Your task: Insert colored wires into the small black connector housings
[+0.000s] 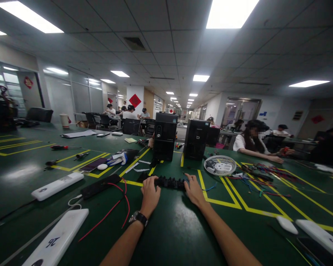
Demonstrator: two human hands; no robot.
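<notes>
A long black terminal block (170,182), with a row of raised segments, lies on the green table between my hands. My left hand (150,194), with a watch on its wrist, is closed with its fingers curled on the left end of the block. At the right end, my right hand (193,188) grips the block between thumb and fingers. A blue wire (211,187) comes out on the table just right of my right hand. The fingertips of both hands are partly hidden behind the block.
Two black computer towers (165,136) (196,139) stand ahead. Right of them lie a round white grille (220,165) and tangled wires (262,177). Red wires (108,214), white power banks (58,236) and a screwdriver (59,147) lie left. A person (254,142) sits at the right.
</notes>
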